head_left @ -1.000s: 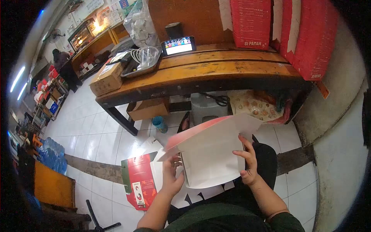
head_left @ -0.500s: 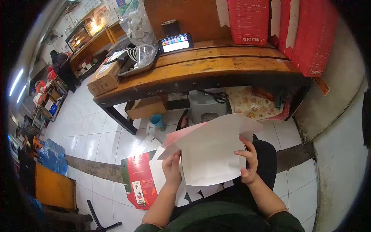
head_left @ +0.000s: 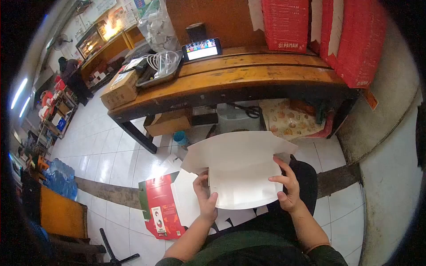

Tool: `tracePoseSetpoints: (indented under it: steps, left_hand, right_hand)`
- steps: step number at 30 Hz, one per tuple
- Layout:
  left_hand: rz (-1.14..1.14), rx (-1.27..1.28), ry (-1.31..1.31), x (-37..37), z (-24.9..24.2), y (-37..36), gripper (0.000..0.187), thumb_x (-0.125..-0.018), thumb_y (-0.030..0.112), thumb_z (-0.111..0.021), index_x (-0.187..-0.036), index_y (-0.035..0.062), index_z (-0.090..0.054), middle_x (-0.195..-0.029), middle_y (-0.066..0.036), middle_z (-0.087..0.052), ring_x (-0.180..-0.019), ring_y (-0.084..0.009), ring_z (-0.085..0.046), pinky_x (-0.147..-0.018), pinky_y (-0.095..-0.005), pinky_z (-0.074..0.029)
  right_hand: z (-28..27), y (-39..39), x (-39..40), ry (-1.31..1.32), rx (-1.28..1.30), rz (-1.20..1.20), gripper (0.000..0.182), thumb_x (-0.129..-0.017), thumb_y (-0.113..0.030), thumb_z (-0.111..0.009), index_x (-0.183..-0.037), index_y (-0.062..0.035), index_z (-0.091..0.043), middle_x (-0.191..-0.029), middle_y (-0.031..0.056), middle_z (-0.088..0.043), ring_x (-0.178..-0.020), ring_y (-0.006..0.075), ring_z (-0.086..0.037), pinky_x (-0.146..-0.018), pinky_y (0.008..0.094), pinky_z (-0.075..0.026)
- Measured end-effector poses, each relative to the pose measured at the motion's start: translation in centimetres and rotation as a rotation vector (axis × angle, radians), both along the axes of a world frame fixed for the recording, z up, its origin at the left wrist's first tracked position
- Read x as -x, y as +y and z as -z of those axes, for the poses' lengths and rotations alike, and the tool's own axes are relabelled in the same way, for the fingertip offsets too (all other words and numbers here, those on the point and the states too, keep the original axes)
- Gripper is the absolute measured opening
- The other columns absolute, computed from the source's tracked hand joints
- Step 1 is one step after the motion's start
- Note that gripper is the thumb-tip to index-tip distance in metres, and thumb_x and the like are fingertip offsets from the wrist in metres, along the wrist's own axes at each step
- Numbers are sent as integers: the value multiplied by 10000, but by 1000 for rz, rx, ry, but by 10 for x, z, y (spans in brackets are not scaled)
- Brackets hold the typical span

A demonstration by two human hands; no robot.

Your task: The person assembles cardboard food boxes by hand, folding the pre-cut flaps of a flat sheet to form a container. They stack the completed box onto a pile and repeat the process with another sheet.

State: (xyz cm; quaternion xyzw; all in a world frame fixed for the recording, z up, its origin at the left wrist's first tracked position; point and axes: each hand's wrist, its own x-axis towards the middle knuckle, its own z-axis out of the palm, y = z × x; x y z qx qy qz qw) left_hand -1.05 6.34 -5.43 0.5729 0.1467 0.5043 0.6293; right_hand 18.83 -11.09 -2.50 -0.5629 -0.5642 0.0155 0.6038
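White carton blank (head_left: 239, 170) gripped by left hand (head_left: 205, 195) and right hand (head_left: 286, 188) fingers, red boxes (head_left: 288, 24) reading "SI PAMAN" behind.

White capitals "SI PAMAN" legible near lower edge of tall red printed cardboard box (head_left: 285, 24) standing on the wooden bench. Same lettering, smaller and tilted, on adjacent larger red cardboard box (head_left: 358, 40), bottom corner. Other print unreadable.

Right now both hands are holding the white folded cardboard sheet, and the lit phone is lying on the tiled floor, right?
Not quite. The head view shows the lit phone on the wooden bench, not the floor. Both the left hand and right hand do hold the white folded cardboard sheet.
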Motion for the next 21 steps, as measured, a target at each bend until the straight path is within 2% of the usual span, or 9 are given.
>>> tracePoseSetpoints:
  steps: [2, 7, 12, 14, 16, 17, 18, 19, 21]
  left_hand:
    - [16, -51, 16, 3, 15, 3, 566, -850, 349, -655, -1272, 67, -406, -1413, -167, -404, -1389, -312, -356, -1171, -468, -230]
    - [-24, -77, -60, 4, 17, 12, 503, -905, 351, -636, -1250, 61, -411, -1355, -142, -443, -1358, -290, -393, -1130, -469, -312]
    - [-249, -21, -128, 1, 22, 41, 371, -1039, 287, -476, -1311, 51, -385, -1252, -112, -479, -1194, -233, -515, -969, -407, -460]
    - [-318, -103, 92, -12, 29, 63, 378, -1042, 304, -482, -1309, 43, -418, -1234, -113, -503, -1172, -236, -532, -959, -394, -464]
    - [-208, -221, 274, -24, 11, 83, 373, -1026, 296, -522, -1284, 31, -477, -1211, -121, -536, -1163, -240, -540, -959, -384, -465]
    - [-59, -296, 348, -30, -5, 91, 363, -1008, 280, -560, -1261, 22, -519, -1198, -127, -558, -1164, -242, -541, -963, -380, -465]
    - [2, -393, 586, -40, -26, 89, 453, -964, 347, -634, -1240, -6, -567, -1199, -158, -591, -1176, -284, -551, -1003, -416, -450]
    - [-45, -599, 752, -46, -21, 91, 510, -956, 383, -638, -1270, -11, -555, -1228, -171, -591, -1175, -309, -557, -1024, -423, -439]
    - [-144, -1010, 1075, -63, 13, 108, 626, -941, 454, -647, -1330, -22, -532, -1286, -197, -591, -1173, -361, -569, -1066, -437, -416]
  right_hand:
    - [-8, -3, 1, -35, 67, -8, 473, -900, -508, -678, -1142, -102, -672, -1479, 316, -443, -1398, 475, -415, -1151, 527, -317]
    - [-45, -13, 15, -282, 334, 126, 455, -634, -217, -944, -921, -58, -630, -1477, 326, -441, -1374, 468, -459, -1087, 475, -438]
    - [-22, -42, 6, -148, 285, 318, 484, -574, -158, -959, -818, -68, -551, -1386, 307, -549, -1197, 411, -630, -934, 403, -549]
    - [-9, -58, -10, -90, 170, 395, 498, -585, -222, -973, -792, -97, -538, -1185, 246, -666, -1094, 377, -679, -905, 404, -552]
    - [-15, -81, -22, -89, 123, 566, 574, -577, -302, -996, -815, -115, -508, -909, 95, -613, -911, 279, -662, -886, 408, -528]
    - [-23, -85, -25, 151, -55, 528, 580, -581, -296, -997, -816, -117, -497, -962, 58, -620, -918, 232, -640, -858, 388, -520]
    - [-9, -110, -42, 121, 21, 663, 553, -619, -225, -984, -852, -118, -494, -1005, 49, -605, -959, 210, -629, -850, 383, -525]
    - [-15, -119, -49, 305, -103, 629, 532, -654, -141, -960, -894, -106, -486, -1005, 56, -600, -934, 217, -628, -861, 377, -529]
    - [-22, -147, -67, 227, -52, 785, 489, -701, -77, -914, -932, -71, -484, -1030, 85, -598, -1039, 246, -615, -943, 420, -513]
